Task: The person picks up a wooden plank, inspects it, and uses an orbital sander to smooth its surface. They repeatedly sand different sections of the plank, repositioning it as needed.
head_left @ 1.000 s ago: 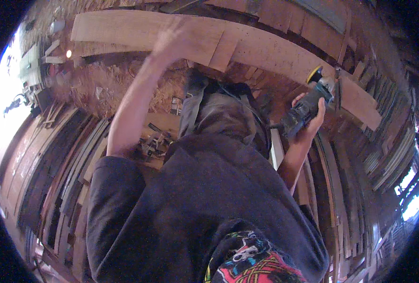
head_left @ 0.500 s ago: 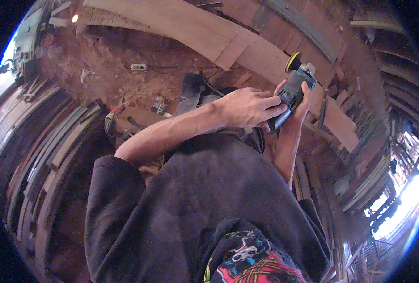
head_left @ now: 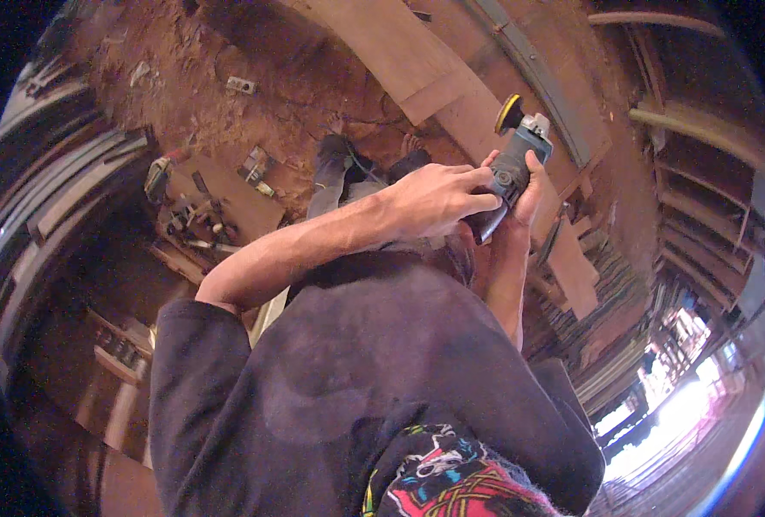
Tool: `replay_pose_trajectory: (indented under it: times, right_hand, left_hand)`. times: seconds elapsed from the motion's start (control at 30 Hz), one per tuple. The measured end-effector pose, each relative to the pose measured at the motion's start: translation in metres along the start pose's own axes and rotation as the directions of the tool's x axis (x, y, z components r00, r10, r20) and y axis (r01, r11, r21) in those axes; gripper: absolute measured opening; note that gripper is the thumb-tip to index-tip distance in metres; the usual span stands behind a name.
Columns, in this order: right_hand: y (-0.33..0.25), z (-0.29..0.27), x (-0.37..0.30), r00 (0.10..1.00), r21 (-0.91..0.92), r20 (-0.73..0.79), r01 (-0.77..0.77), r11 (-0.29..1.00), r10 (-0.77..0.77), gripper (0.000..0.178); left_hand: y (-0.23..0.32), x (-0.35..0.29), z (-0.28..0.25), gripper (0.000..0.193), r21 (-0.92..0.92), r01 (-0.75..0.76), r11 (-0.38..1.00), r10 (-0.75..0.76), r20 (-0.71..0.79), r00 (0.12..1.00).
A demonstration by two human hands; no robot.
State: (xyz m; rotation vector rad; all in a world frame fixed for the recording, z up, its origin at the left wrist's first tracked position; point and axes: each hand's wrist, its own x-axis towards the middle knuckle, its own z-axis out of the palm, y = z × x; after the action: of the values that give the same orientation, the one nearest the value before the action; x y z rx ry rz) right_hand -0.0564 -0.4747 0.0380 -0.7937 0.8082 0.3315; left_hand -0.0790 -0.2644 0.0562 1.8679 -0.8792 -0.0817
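An angle grinder (head_left: 513, 168) with a teal-and-black body is held up in front of my chest, tilted with its head pointing away from me. On its head sits a round pad (head_left: 509, 114) with a yellow rim. My right hand (head_left: 527, 196) wraps the body from beneath, thumb along the near side. Across from the left comes my left hand (head_left: 438, 198), its fingers bent onto the grinder's body near the rear end. What exactly its fingertips press is hidden.
Long wooden boards (head_left: 382, 47) stretch across the far side beyond the grinder. A white socket strip (head_left: 241, 84) lies on the dusty ground. Tools on a brown board (head_left: 227, 202) lie to the left. Stacked timber (head_left: 63, 185) stands at far left, more at right.
My view has swung, shifting the surroundings and bringing more of the tools at left into sight. Both hands keep their hold on the grinder, which appears slightly further left.
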Motion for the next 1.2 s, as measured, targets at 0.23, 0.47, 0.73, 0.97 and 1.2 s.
replay_pose_trajectory:
  times: [0.23,0.47,0.73,0.97,1.2]
  right_hand:
    - [-0.014,-0.018,0.056,0.965,-0.116,0.168,-0.186,0.976,0.204,0.055]
    - [-0.034,-0.032,0.071,0.915,-0.286,0.224,-0.267,0.92,0.335,0.053]
    - [-0.052,-0.04,0.077,0.934,-0.672,0.308,0.079,0.736,0.181,0.043]
    - [-0.03,-0.022,0.087,0.812,-0.794,0.577,0.532,0.295,0.088,0.039]
    - [0.015,-0.042,0.075,0.858,-0.884,0.447,0.381,0.27,0.254,0.054]
  left_hand:
    - [0.004,0.0,0.037,0.068,0.175,0.158,0.972,-0.138,-0.122,0.983]
    - [0.01,0.013,0.086,0.074,0.355,0.162,0.921,-0.081,-0.233,0.969]
    - [0.031,0.02,0.14,0.093,-0.46,0.539,0.706,-0.701,-0.343,0.625]
    - [-0.038,0.033,0.219,0.077,-0.98,0.096,0.176,-0.958,-0.148,0.247]
    - [-0.061,0.016,0.292,0.078,-0.902,-0.076,0.425,-0.904,-0.419,-0.081]
